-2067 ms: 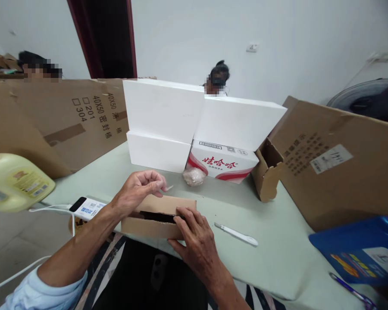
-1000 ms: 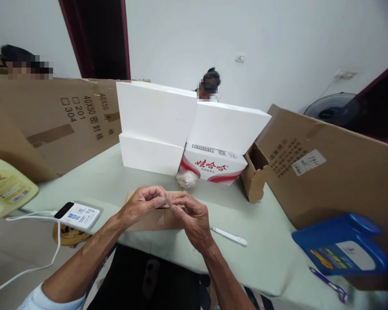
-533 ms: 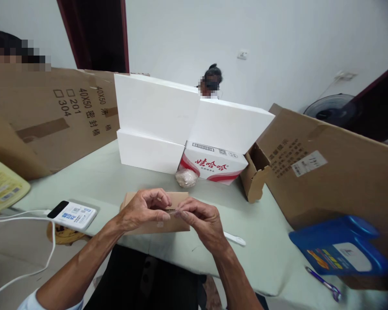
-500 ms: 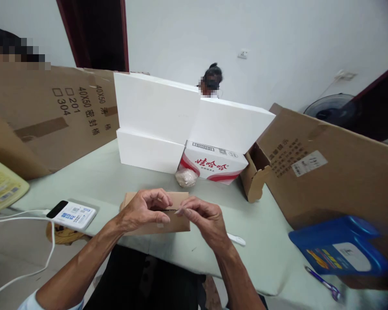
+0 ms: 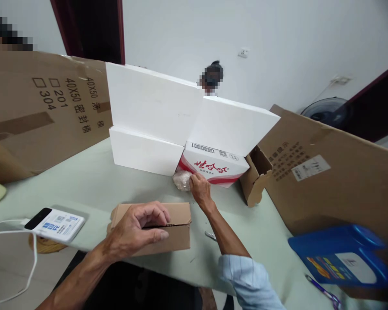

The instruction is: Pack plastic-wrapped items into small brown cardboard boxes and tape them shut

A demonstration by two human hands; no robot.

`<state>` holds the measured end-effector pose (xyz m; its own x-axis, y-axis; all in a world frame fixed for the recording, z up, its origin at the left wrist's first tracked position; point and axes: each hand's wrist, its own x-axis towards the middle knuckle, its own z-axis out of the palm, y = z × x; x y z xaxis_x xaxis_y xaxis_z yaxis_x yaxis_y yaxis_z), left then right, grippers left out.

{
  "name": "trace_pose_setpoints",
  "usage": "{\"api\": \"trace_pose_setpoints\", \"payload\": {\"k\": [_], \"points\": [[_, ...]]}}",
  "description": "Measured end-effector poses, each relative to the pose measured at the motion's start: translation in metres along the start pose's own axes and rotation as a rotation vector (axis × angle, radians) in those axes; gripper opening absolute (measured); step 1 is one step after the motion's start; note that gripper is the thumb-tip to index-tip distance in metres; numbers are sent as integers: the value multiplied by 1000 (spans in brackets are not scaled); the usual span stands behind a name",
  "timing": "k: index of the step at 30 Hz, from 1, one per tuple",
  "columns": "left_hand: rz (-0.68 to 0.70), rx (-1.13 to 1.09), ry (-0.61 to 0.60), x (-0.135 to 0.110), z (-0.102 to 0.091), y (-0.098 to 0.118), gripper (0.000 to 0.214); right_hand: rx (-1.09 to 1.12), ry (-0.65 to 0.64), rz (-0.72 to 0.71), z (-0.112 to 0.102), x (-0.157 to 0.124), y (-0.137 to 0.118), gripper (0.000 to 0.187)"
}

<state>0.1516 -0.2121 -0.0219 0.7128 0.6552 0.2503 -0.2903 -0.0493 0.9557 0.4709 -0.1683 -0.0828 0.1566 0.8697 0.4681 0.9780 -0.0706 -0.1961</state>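
My left hand point(image 5: 139, 230) lies over a small brown cardboard box point(image 5: 177, 239) on the table. Its fingers are curved and its thumb stands apart from them, with nothing visible between. A seam with a dark torn-looking edge runs along the box top. My right hand point(image 5: 200, 189) is stretched forward at a crumpled lump of clear plastic point(image 5: 182, 180). The fingers are bent together against the lump's right side, and their tips are hidden. Partly under my right forearm lies a small knife-like tool point(image 5: 210, 235).
Behind the lump stand a red-and-white carton point(image 5: 213, 161) and white panels point(image 5: 148, 103). An open cardboard piece point(image 5: 255, 181) is to the right. Large cardboard sheets flank the table. A blue jug point(image 5: 339, 256), a pen point(image 5: 323, 290) and a cabled white device point(image 5: 56, 224) lie around. Other people are beyond.
My right hand has left the box seam, where it pinched a small clear scrap, and reached forward to the plastic lump. My left hand stays at the box. The view has shifted slightly.
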Motion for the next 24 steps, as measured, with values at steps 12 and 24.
{"api": "trace_pose_setpoints", "payload": {"k": [12,24], "points": [[55,120,33,0,6,12,16,-259,-137,-120,38,2,9,22],[292,1222,-94,-27,-30,22,20,-74,-156,-21,43,-14,7,53]]}}
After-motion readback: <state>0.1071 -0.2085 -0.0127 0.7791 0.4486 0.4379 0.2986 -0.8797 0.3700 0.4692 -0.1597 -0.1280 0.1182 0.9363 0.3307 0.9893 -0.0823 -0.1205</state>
